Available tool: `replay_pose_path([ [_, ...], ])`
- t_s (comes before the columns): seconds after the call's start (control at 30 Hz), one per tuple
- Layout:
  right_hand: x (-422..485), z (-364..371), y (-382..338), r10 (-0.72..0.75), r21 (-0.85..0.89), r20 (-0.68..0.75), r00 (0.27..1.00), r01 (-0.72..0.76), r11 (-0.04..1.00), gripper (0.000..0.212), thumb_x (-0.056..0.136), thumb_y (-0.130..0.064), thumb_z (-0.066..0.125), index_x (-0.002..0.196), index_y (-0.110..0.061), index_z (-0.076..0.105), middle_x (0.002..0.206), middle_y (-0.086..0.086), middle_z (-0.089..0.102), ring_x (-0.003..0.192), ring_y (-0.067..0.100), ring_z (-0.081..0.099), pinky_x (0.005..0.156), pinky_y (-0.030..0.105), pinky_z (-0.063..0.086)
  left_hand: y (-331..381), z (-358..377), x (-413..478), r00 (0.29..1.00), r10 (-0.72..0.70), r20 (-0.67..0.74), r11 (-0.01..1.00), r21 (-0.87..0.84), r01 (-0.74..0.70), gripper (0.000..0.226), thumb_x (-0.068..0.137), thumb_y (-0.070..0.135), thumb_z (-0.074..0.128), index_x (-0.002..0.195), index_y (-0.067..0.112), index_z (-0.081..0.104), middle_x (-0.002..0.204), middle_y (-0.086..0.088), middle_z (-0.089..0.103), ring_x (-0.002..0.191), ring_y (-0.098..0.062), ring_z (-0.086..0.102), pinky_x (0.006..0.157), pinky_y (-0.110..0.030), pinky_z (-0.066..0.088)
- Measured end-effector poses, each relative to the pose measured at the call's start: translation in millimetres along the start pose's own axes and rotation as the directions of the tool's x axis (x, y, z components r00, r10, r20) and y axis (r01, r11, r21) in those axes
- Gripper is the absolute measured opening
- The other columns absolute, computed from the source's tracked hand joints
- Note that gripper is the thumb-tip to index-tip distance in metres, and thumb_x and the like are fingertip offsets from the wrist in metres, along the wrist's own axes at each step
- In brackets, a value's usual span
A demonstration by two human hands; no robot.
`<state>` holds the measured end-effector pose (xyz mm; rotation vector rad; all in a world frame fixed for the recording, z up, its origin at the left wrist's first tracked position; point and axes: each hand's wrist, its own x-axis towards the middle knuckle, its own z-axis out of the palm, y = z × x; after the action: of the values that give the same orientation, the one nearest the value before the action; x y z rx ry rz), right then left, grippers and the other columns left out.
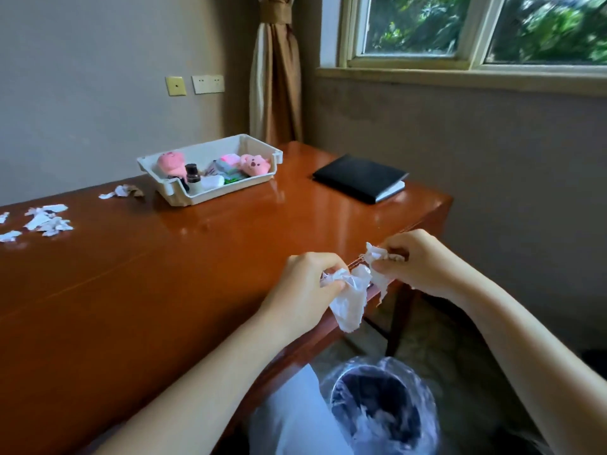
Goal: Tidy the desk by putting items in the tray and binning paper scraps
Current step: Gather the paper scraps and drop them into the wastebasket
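Left hand [305,284] and right hand [417,261] each pinched crumpled paper [351,307] over the surface's [164,274] near edge. Bin [427,399] stood below, contents too blurred to tell.

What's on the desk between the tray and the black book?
Nothing. The head view shows only bare, shiny desk between the tray and the book.

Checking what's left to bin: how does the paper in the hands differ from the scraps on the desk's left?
The crumpled white paper is gripped by the left hand and right hand at the edge of the brown wooden desk, above the plastic-lined bin; the small white scraps lie on its top. The paper is bigger and bunched; the scraps are scattered bits. Both are white and torn.
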<state>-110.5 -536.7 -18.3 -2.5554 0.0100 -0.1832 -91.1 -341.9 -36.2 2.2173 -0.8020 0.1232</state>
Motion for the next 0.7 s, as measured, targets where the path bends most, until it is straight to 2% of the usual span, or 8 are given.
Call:
replay_pose_path([
  [0.03, -5.3, -0.5, 11.8, 0.021, -0.009, 0.000, 1.000, -0.021, 1.000, 0.018, 0.083, -0.022, 0.068, 0.070, -0.010, 0.065, 0.064, 0.000, 0.064, 0.056, 0.013, 0.057, 0.046, 0.014, 0.039, 1.1, 12.9, 1.2, 0.999, 0.002, 0.034, 1.000, -0.015, -0.001, 0.009, 0.087, 0.016, 0.062, 0.085, 0.019, 0.070, 0.073, 0.013, 0.062, 0.065, -0.002, 0.052, 0.054, -0.007, 0.032],
  [0.13, -19.5, 0.7, 44.5, 0.085, -0.029, 0.016, 0.996, -0.085, 0.996, 0.022, 0.084, -0.022, 0.067, 0.063, -0.024, 0.060, 0.062, -0.007, 0.059, 0.053, 0.004, 0.050, 0.045, 0.014, 0.035, 3.4, 48.1, 4.8, 0.992, 0.000, 0.123, 0.999, -0.037, 0.005, 0.008, 0.089, 0.018, 0.062, 0.092, 0.017, 0.070, 0.081, 0.009, 0.064, 0.072, -0.005, 0.056, 0.057, -0.010, 0.035],
  [0.27, -32.0, 13.3, 89.8, 0.196, -0.025, 0.061, 0.979, -0.195, 0.980, 0.015, 0.085, -0.024, 0.066, 0.073, -0.015, 0.065, 0.067, -0.001, 0.061, 0.054, 0.007, 0.051, 0.044, 0.013, 0.032, -1.7, 92.3, 13.0, 0.975, -0.036, 0.220, 0.997, -0.063, 0.051, 0.009, 0.088, 0.015, 0.061, 0.090, 0.013, 0.070, 0.084, -0.001, 0.068, 0.073, -0.012, 0.056, 0.060, -0.019, 0.040],
  [0.37, -37.7, 29.9, 117.3, 0.258, -0.013, 0.118, 0.959, -0.259, 0.966, 0.020, 0.085, -0.022, 0.065, 0.066, -0.021, 0.061, 0.065, -0.004, 0.058, 0.053, 0.007, 0.050, 0.046, 0.014, 0.033, -10.0, 123.7, 18.8, 0.955, -0.056, 0.290, 0.996, -0.052, 0.074, 0.010, 0.088, 0.013, 0.060, 0.090, 0.011, 0.069, 0.085, -0.006, 0.067, 0.070, -0.013, 0.053, 0.063, -0.024, 0.042],
  [0.47, -39.2, 49.9, 142.0, 0.329, 0.016, 0.165, 0.930, -0.336, 0.942, 0.027, 0.083, -0.018, 0.062, 0.057, -0.019, 0.055, 0.060, -0.004, 0.054, 0.052, 0.010, 0.048, 0.046, 0.016, 0.034, -23.2, 155.4, 24.1, 0.934, -0.077, 0.349, 0.996, -0.005, 0.084, 0.010, 0.089, 0.015, 0.059, 0.091, 0.014, 0.069, 0.086, -0.003, 0.066, 0.069, -0.009, 0.052, 0.060, -0.021, 0.043],
  [0.53, -39.1, 66.9, 159.9, 0.379, 0.034, 0.194, 0.905, -0.393, 0.919, 0.035, 0.083, -0.014, 0.061, 0.051, -0.017, 0.047, 0.056, -0.003, 0.050, 0.050, 0.011, 0.045, 0.043, 0.014, 0.032, -35.4, 177.3, 27.1, 0.919, -0.118, 0.377, 0.993, 0.040, 0.111, 0.009, 0.089, 0.018, 0.059, 0.091, 0.019, 0.067, 0.085, 0.000, 0.063, 0.076, -0.017, 0.057, 0.065, -0.029, 0.049],
  [0.63, -36.9, 95.6, 187.1, 0.450, 0.034, 0.253, 0.857, -0.473, 0.881, 0.030, 0.083, -0.017, 0.060, 0.058, -0.004, 0.051, 0.059, 0.003, 0.049, 0.052, 0.014, 0.044, 0.046, 0.020, 0.031, -55.4, 209.1, 29.6, 0.866, -0.216, 0.451, 0.976, 0.100, 0.191, 0.009, 0.090, 0.018, 0.058, 0.093, 0.017, 0.066, 0.085, 0.001, 0.056, 0.080, -0.023, 0.059, 0.066, -0.030, 0.047],
  [0.7, -34.2, 115.7, 204.4, 0.493, 0.022, 0.289, 0.821, -0.521, 0.854, 0.031, 0.082, -0.016, 0.060, 0.056, -0.006, 0.045, 0.057, 0.004, 0.044, 0.051, 0.013, 0.038, 0.047, 0.023, 0.027, -73.2, 232.2, 30.2, 0.828, -0.273, 0.489, 0.962, 0.128, 0.242, 0.010, 0.088, 0.015, 0.057, 0.090, 0.014, 0.066, 0.087, -0.004, 0.058, 0.078, -0.026, 0.056, 0.066, -0.032, 0.046],
])
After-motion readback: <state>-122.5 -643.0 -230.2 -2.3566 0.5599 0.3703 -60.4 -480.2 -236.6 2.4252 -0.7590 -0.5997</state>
